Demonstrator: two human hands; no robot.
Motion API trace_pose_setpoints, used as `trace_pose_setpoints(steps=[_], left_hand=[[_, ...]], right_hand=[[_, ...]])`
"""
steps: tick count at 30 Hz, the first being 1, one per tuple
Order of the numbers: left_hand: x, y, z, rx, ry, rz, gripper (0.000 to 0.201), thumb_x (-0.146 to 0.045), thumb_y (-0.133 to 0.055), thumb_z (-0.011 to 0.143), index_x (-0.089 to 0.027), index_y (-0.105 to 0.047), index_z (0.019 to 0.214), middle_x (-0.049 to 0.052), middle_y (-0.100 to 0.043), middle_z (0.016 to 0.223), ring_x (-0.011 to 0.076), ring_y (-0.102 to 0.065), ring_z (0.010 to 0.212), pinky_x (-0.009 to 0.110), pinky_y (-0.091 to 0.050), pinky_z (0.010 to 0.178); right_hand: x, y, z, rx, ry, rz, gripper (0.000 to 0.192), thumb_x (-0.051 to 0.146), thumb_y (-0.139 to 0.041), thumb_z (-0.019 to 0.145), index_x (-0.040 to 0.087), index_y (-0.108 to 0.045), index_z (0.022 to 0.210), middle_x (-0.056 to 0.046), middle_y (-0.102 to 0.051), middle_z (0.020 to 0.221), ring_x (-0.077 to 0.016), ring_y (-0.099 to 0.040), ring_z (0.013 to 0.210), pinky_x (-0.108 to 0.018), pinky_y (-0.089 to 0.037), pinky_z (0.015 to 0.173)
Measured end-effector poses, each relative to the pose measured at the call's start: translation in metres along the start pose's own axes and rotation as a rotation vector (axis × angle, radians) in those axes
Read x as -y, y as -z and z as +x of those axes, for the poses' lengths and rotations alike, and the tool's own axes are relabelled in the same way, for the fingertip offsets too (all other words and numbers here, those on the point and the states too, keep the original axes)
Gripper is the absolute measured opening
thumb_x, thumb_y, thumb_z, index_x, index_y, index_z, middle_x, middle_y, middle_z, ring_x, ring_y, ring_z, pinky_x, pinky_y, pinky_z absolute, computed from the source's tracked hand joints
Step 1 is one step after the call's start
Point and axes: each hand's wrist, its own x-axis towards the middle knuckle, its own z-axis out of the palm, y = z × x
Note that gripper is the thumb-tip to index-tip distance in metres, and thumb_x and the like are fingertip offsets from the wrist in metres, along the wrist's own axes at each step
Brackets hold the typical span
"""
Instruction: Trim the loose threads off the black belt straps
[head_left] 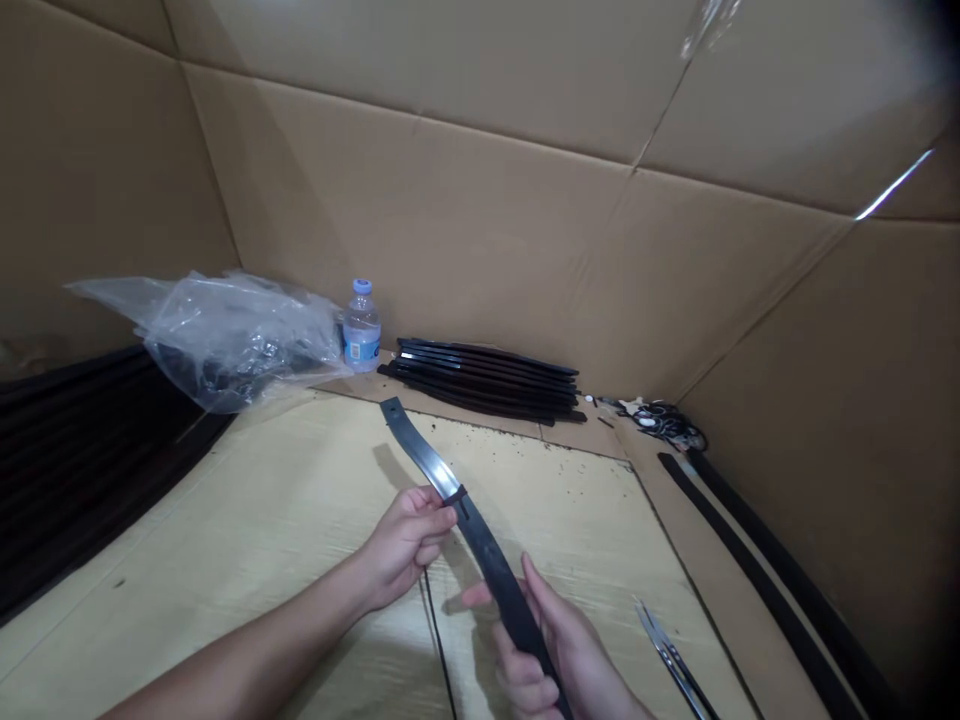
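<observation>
A long, slightly curved strip (491, 565) slants across the middle, its lower part covered in black and its upper end bare, shiny metal with a small hole near the tip. My left hand (409, 535) is closed, pinching the strip's edge where the black covering ends. From beneath that hand a thin black cord (437, 635) runs down toward the bottom edge. Lower on the strip, my right hand (536, 650) wraps round the black part, thumb along its right side. Right of it, a slim metal tool like tweezers (671, 655) lies on the pale board (300, 520).
Against the cardboard wall (450, 220) lies a stack of black strips (487, 380), beside a water bottle (362, 330) and a clear plastic bag (240, 335). More dark strips fill the left (75, 450). At right are long black strips (757, 580) and tangled scraps (664, 425).
</observation>
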Motion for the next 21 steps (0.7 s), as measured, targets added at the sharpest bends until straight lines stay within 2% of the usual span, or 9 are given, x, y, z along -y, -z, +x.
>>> trace_pose_setpoints(steps=[2,6,11,17,21], left_hand=[[0.0025,-0.0014,-0.0003,-0.017,0.004,-0.021,0.03,-0.023,-0.079,0.063,-0.013,-0.051,0.067,-0.011,-0.029,0.048,0.0001,-0.014,0.04,0.015,-0.007,0.036],[0.0045,-0.0028,-0.0002,-0.068,-0.008,-0.056,0.037,-0.023,-0.082,0.057,-0.015,-0.046,0.061,-0.011,-0.031,0.045,-0.0002,-0.016,0.038,0.016,-0.008,0.036],[0.0043,-0.0028,0.0003,-0.112,0.004,-0.074,0.042,-0.023,-0.083,0.052,-0.016,-0.042,0.059,-0.012,-0.033,0.043,-0.0005,-0.015,0.036,0.016,-0.007,0.036],[0.0063,0.0002,0.0026,-0.113,0.017,-0.029,0.039,-0.022,-0.08,0.06,-0.016,-0.042,0.062,-0.011,-0.035,0.046,-0.0004,-0.016,0.038,0.017,-0.006,0.037],[0.006,0.0012,0.0037,-0.037,0.073,-0.031,0.038,-0.015,-0.082,0.051,-0.014,-0.05,0.072,-0.01,-0.04,0.05,-0.001,-0.018,0.039,0.016,-0.006,0.037]], right_hand=[[-0.001,0.0016,0.0014,-0.028,0.009,-0.019,0.059,0.065,-0.058,0.073,0.01,-0.066,0.092,0.007,-0.036,0.042,-0.0014,-0.023,0.033,-0.014,-0.014,0.031],[-0.0051,0.0059,0.0028,-0.031,-0.028,0.078,0.043,0.055,-0.06,0.077,0.012,-0.063,0.076,0.007,-0.037,0.043,-0.0015,-0.025,0.035,-0.014,-0.015,0.034],[-0.0068,0.0068,0.0026,-0.035,0.005,0.168,0.04,0.049,-0.058,0.082,0.01,-0.062,0.077,0.005,-0.04,0.046,-0.0025,-0.029,0.038,-0.015,-0.02,0.038],[-0.0071,0.0054,0.0032,-0.11,0.117,0.078,0.036,0.044,-0.064,0.08,0.008,-0.062,0.077,0.003,-0.046,0.05,-0.0028,-0.036,0.04,-0.016,-0.024,0.04],[-0.0065,0.0032,0.0024,-0.149,0.197,-0.012,0.032,0.04,-0.069,0.077,0.009,-0.061,0.075,0.003,-0.048,0.051,-0.0018,-0.037,0.04,-0.014,-0.027,0.038]])
